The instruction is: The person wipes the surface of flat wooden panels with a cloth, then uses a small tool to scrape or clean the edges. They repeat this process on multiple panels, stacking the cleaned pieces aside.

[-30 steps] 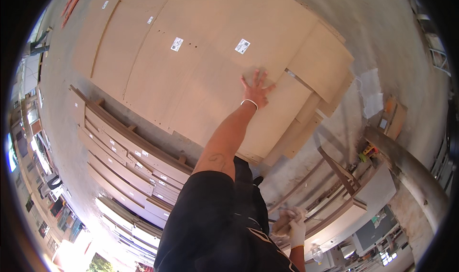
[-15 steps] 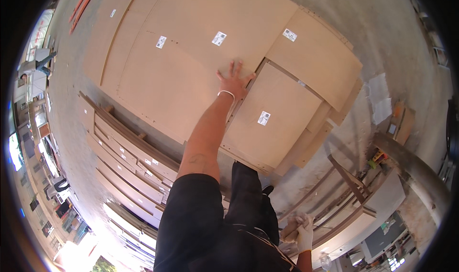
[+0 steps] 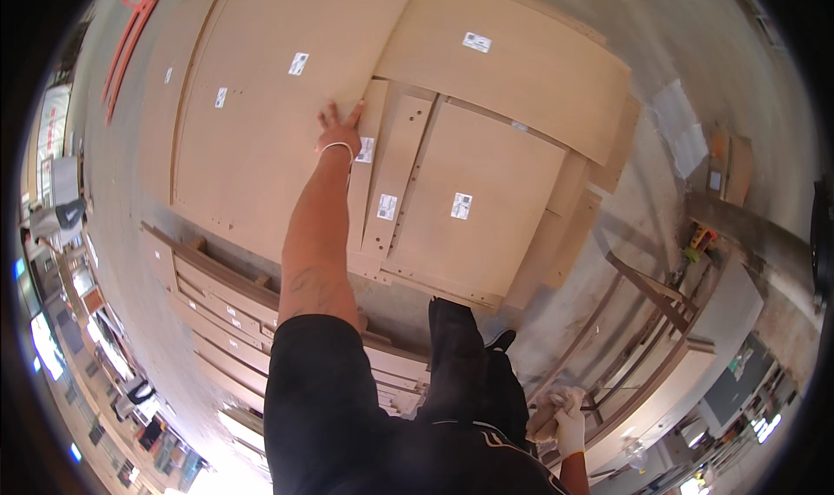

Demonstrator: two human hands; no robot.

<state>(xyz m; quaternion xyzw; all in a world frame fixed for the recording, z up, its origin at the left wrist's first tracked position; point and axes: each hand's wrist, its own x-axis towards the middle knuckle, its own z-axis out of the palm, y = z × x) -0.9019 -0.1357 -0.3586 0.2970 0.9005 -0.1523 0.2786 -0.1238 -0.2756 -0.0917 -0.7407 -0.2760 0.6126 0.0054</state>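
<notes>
My bare left hand (image 3: 339,130), with a pale band at the wrist, lies with fingers spread on a large brown board (image 3: 261,121) near its right edge. Just right of that edge, narrower boards show, among them a strip (image 3: 400,160) with a label and drilled holes. A squarish labelled board (image 3: 486,182) lies to their right, and a wide labelled board (image 3: 521,60) lies beyond it. Down at the lower right, my right hand (image 3: 571,423) wears a white glove. Its fingers are closed on a crumpled brownish cloth (image 3: 543,417).
Stacked long boards (image 3: 226,312) lie on the floor at the left. A metal frame rack (image 3: 651,321) and a thick rounded beam (image 3: 738,217) stand at the right. Orange-red bars (image 3: 129,52) lie at the far left. A person (image 3: 52,221) is in the distance at left.
My left hand and the large board have shifted left, baring narrow boards with holes and labels beneath its right edge. My right hand still holds the cloth low at the right.
</notes>
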